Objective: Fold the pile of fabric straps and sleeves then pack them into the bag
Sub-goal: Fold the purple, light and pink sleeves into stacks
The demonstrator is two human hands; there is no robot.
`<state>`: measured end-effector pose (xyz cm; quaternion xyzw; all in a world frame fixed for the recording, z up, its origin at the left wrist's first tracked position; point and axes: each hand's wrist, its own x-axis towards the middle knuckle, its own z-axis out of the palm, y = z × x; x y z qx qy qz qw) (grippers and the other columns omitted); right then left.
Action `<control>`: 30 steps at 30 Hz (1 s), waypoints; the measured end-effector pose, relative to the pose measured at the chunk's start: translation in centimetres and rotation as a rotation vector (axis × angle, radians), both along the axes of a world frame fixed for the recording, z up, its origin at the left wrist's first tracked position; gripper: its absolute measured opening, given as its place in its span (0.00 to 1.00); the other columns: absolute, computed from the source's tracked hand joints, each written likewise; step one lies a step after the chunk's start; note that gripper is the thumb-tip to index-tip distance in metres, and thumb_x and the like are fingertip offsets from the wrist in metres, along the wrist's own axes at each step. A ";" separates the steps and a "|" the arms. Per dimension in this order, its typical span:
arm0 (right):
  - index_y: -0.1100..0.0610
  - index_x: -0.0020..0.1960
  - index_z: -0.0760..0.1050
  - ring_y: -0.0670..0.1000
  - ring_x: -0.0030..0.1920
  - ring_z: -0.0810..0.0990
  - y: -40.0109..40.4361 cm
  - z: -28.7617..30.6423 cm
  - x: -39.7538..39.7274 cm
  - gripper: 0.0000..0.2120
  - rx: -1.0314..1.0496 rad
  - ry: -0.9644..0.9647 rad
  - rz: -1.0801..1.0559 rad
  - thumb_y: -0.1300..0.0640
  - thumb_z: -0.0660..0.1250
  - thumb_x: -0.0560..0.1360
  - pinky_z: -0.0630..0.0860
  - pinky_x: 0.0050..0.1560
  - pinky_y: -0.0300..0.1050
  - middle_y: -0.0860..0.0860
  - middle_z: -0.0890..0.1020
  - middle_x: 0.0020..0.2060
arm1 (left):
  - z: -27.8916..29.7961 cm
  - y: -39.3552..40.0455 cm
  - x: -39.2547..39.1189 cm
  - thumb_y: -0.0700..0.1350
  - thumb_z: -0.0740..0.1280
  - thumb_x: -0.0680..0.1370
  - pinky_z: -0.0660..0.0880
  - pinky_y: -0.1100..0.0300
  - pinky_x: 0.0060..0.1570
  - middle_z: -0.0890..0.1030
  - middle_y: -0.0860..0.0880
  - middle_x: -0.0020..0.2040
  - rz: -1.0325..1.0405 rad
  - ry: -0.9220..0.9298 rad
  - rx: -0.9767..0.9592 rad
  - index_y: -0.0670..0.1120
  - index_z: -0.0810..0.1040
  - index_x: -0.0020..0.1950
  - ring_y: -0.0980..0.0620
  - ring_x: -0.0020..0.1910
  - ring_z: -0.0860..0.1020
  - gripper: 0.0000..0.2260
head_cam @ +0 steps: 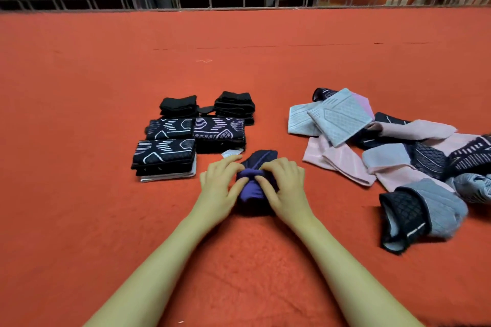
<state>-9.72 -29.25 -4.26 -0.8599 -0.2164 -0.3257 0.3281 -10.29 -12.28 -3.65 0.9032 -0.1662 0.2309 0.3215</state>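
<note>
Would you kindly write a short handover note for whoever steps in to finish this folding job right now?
Left hand and right hand both pinch a dark purple sleeve, mid-fold, on the red cloth.
Done: folded black stacks sit left of the hands.
Left: the loose pile of grey, pink and black pieces on the right needs folding. No bag is in view, so nothing looks packed yet.

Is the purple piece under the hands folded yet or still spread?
Partly folded: purple piece is bunched between left hand and right hand.
</note>
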 end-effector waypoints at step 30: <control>0.46 0.56 0.76 0.45 0.51 0.67 0.2 -0.9 0.3 0.25 -0.165 0.287 -0.055 0.35 0.55 0.67 0.50 0.52 0.42 0.39 0.72 0.44 | -2.7 2.0 1.0 0.54 0.64 0.71 0.54 0.57 0.44 0.78 0.51 0.46 0.284 -0.083 0.120 0.48 0.73 0.36 0.51 0.49 0.68 0.10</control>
